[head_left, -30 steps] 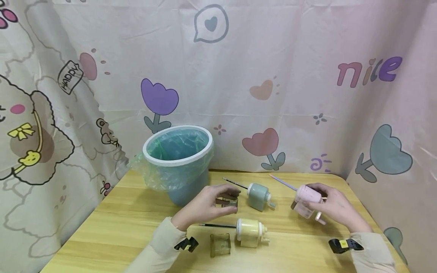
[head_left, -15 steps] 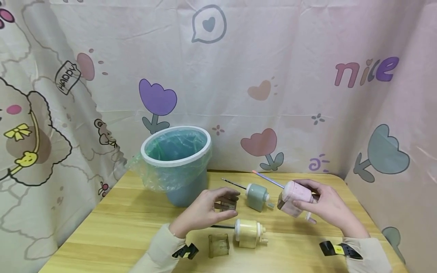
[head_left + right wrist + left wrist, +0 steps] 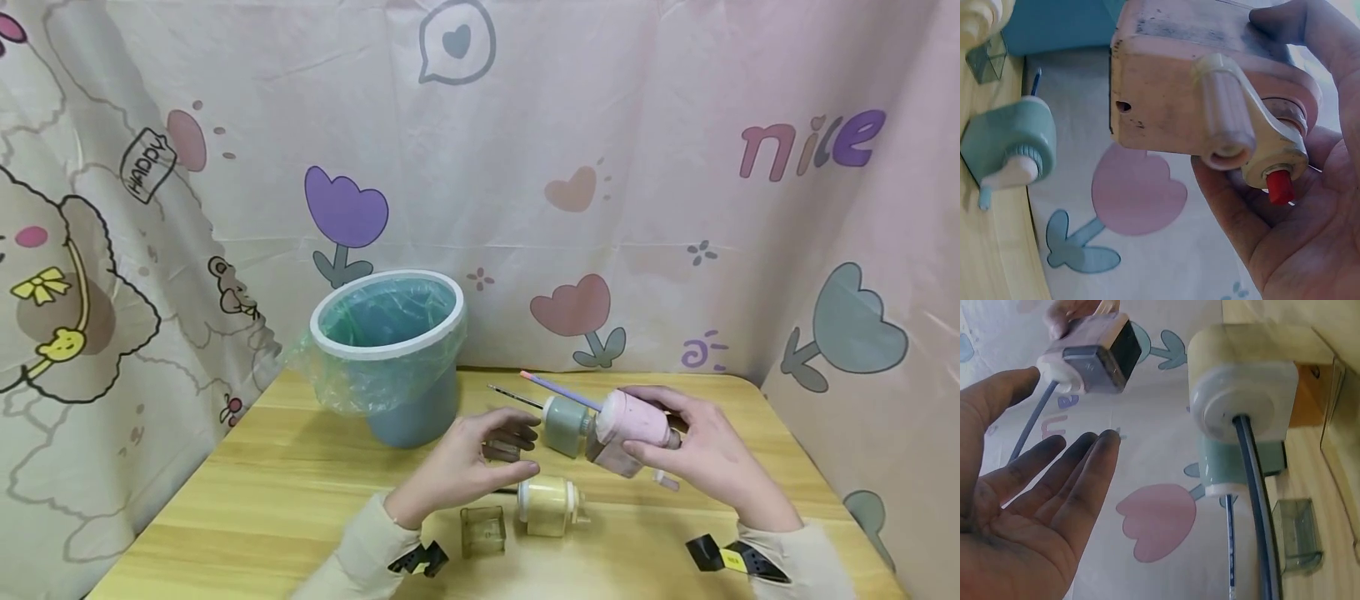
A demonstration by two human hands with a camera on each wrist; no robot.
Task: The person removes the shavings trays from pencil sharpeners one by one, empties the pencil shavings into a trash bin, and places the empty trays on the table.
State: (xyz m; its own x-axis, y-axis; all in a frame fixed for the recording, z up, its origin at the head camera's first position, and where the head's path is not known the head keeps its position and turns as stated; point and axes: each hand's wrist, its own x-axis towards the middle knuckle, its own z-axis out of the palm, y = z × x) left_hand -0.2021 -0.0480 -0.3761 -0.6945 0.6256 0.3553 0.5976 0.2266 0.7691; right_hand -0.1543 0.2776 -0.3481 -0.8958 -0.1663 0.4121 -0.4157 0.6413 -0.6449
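My right hand (image 3: 705,458) grips a pink crank pencil sharpener (image 3: 637,418) above the table. A purple pencil (image 3: 561,391) with a pinkish end sticks out of its front, pointing left. The sharpener's crank (image 3: 1229,112) and a red tip (image 3: 1280,186) at its hub show in the right wrist view. My left hand (image 3: 468,458) hovers left of it, fingers loosely spread, holding nothing. Behind those fingers lies a clear drawer (image 3: 1297,536). A green sharpener (image 3: 564,427) and a yellow sharpener (image 3: 546,507) stand close by, each with a dark pencil in it.
A blue bin (image 3: 420,408) with a white rim and a green-tinted bag stands at the back left of the wooden table (image 3: 247,483). Another clear drawer (image 3: 482,531) sits left of the yellow sharpener. A patterned curtain (image 3: 652,100) hangs behind and beside the table.
My right hand has carried the pink sharpener and its pencil leftward, towards my left hand, and now partly covers the green sharpener's crank. The left hand has barely moved.
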